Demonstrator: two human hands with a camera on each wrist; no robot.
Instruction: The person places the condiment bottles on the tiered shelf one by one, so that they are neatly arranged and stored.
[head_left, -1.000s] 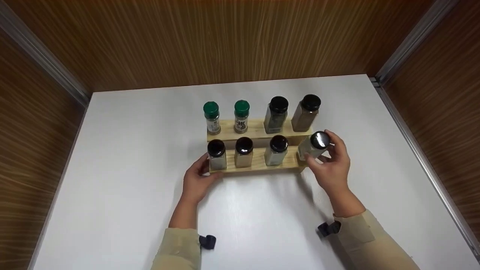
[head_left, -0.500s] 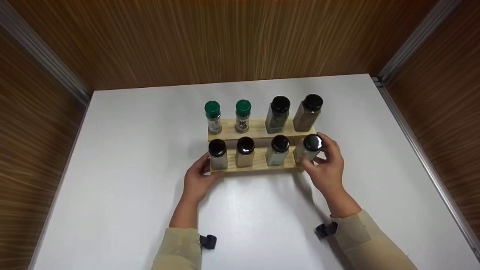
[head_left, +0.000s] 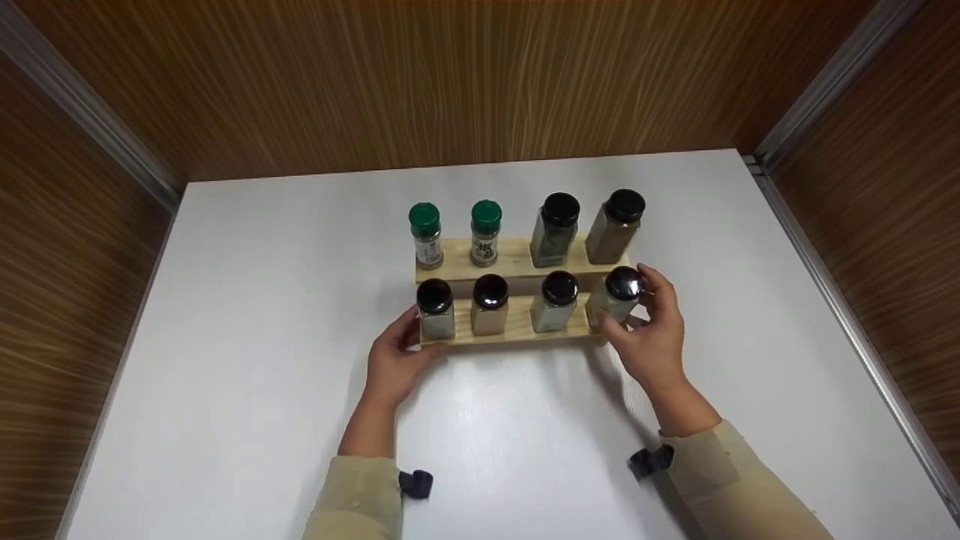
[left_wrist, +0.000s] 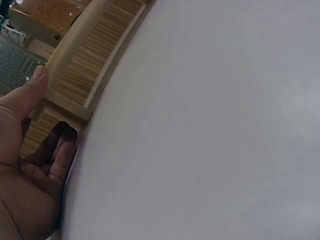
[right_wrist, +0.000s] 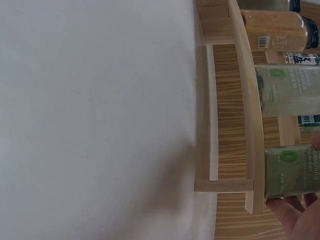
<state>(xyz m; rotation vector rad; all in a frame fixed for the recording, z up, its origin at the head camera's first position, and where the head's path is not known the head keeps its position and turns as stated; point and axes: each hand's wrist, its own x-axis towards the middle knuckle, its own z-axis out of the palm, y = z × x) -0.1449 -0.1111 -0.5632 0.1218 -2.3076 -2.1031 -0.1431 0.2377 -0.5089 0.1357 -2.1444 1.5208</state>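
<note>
A two-tier wooden spice rack (head_left: pixel 514 328) stands on the white table. My right hand (head_left: pixel 655 341) grips a black-capped spice jar (head_left: pixel 611 300) at the right end of its lower tier. In the right wrist view this jar (right_wrist: pixel 291 171) holds greenish powder, and its base meets the shelf. At the rack's left end, my left hand (head_left: pixel 394 367) holds the lower tier, thumb at the front edge. The left wrist view shows the left thumb (left_wrist: pixel 31 92) against the shelf corner, with the other fingers curled below it. A pale-powder jar (head_left: pixel 437 319) stands beside that hand.
Two more black-capped jars, one tan (head_left: pixel 489 315) and one pale (head_left: pixel 553 311), share the lower tier. On the upper tier stand two green-capped bottles (head_left: pixel 484 244) and two taller black-capped jars (head_left: pixel 553 238). Wood-grain panels (head_left: pixel 465 82) enclose the table's back and sides.
My right hand has moved left with its jar, which has gone from beyond the rack's right end and tilted to nearly upright on the lower tier. My left hand has stayed in place.
</note>
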